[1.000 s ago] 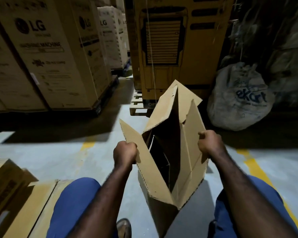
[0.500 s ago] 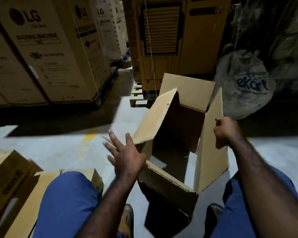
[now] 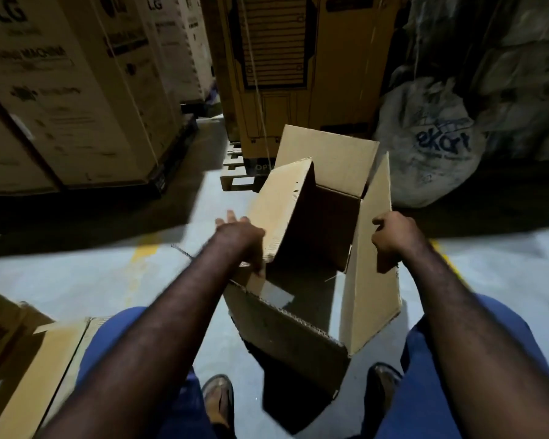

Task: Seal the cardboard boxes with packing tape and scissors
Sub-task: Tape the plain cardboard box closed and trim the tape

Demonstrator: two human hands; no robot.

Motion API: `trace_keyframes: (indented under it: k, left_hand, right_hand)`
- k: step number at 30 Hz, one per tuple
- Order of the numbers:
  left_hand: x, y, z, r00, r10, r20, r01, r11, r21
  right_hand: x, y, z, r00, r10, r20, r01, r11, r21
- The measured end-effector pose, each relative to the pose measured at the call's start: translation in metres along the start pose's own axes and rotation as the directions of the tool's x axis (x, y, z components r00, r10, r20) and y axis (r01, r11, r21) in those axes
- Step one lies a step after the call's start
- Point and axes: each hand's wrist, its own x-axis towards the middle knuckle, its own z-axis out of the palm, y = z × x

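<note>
Cardboard box [image 3: 286, 331] between our knees, right hand [image 3: 396, 239] gripping its right flap [image 3: 373, 280], left hand [image 3: 238, 239] on the left flap [image 3: 286, 201], fingers [image 3: 230, 217] straight

Tall LG cartons [image 3: 61, 99] are standing at left, a yellow carton [image 3: 298, 74] is sitting on a wooden pallet [image 3: 238, 174], and a white sack [image 3: 425, 144] is slumping at right.

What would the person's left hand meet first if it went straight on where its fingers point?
Probably the wooden pallet under the tall carton; the left hand is blurred, depth unclear.
</note>
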Motion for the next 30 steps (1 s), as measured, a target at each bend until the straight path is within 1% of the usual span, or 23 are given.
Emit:
trace_keyframes:
  k: [2, 3, 4, 6, 7, 9, 10, 12, 14, 16, 17, 18, 20, 23, 25, 27, 29, 30]
  left_hand:
    - [0.016, 0.025, 0.003, 0.986, 0.138, 0.096, -0.141, 0.990, 0.024]
    - [0.022, 0.037, 0.008, 0.975, 0.175, 0.137, -0.186, 0.980, 0.073]
    - [0.026, 0.046, 0.013, 0.967, 0.181, 0.180, -0.206, 0.970, 0.130]
    - [0.035, 0.057, 0.024, 0.962, 0.137, 0.235, -0.196, 0.948, 0.250]
    - [0.038, 0.059, 0.028, 0.967, 0.103, 0.233, -0.173, 0.938, 0.302]
    - [0.038, 0.059, 0.032, 0.980, 0.016, 0.197, -0.088, 0.926, 0.366]
    - [0.038, 0.055, 0.031, 0.986, -0.033, 0.164, -0.028, 0.935, 0.353]
    - [0.036, 0.041, 0.025, 0.993, -0.082, 0.087, 0.060, 0.972, 0.226]
    - [0.041, 0.018, 0.018, 0.996, -0.042, -0.075, 0.045, 0.998, 0.038]
    - [0.045, -0.007, 0.010, 0.967, -0.085, -0.241, 0.062, 0.993, -0.102]
    - [0.044, -0.019, 0.003, 0.948, -0.113, -0.297, 0.072, 0.987, -0.146]
    - [0.041, -0.030, -0.004, 0.936, -0.149, -0.320, 0.090, 0.978, -0.190]
    - [0.033, -0.048, -0.013, 0.923, -0.226, -0.312, 0.138, 0.950, -0.281]
    - [0.028, -0.073, -0.002, 0.907, -0.338, -0.251, 0.212, 0.882, -0.421]
    - [0.019, -0.083, 0.016, 0.882, -0.421, -0.212, 0.262, 0.812, -0.522]
    - [0.001, -0.083, 0.036, 0.840, -0.500, -0.211, 0.298, 0.749, -0.591]
    - [-0.015, -0.080, 0.052, 0.777, -0.571, -0.265, 0.341, 0.736, -0.585]
    - [-0.021, -0.078, 0.057, 0.734, -0.605, -0.309, 0.373, 0.739, -0.562]
  right_hand:
    - [0.001, -0.002, 0.002, 1.000, -0.008, -0.012, 0.008, 1.000, -0.022]
    - [0.001, -0.003, 0.004, 1.000, -0.012, -0.021, 0.011, 0.999, -0.039]
    - [0.001, -0.003, 0.005, 1.000, -0.012, -0.023, 0.011, 0.999, -0.049]
    - [0.002, -0.004, 0.009, 1.000, -0.007, -0.016, 0.006, 0.999, -0.053]
    - [0.002, -0.005, 0.010, 1.000, -0.005, -0.012, 0.004, 0.999, -0.046]
    - [0.005, -0.004, 0.013, 1.000, 0.015, 0.001, -0.015, 0.999, -0.030]
    - [0.006, -0.003, 0.013, 1.000, 0.024, 0.007, -0.023, 0.999, -0.031]
    - [0.006, 0.000, 0.010, 0.999, 0.038, 0.017, -0.037, 0.998, -0.043]
    - [0.006, 0.004, 0.005, 0.999, 0.040, 0.024, -0.039, 0.998, -0.053]
    - [0.008, 0.009, -0.002, 0.999, 0.033, 0.006, -0.032, 0.997, -0.065]
    - [0.010, 0.012, -0.004, 1.000, 0.027, -0.016, -0.028, 0.997, -0.069]
    - [0.011, 0.016, -0.007, 0.999, 0.028, -0.038, -0.031, 0.997, -0.068]
    - [0.015, 0.022, -0.012, 0.997, 0.049, -0.068, -0.053, 0.997, -0.063]
    - [0.015, 0.025, -0.023, 0.991, 0.099, -0.089, -0.102, 0.994, -0.032]
    - [0.015, 0.025, -0.029, 0.990, 0.117, -0.077, -0.116, 0.993, 0.015]
    - [0.013, 0.026, -0.032, 0.993, 0.107, -0.054, -0.106, 0.994, 0.013]
    - [0.011, 0.032, -0.032, 0.997, 0.074, -0.033, -0.074, 0.997, -0.009]
    - [0.009, 0.035, -0.032, 0.997, 0.068, -0.027, -0.068, 0.998, -0.017]
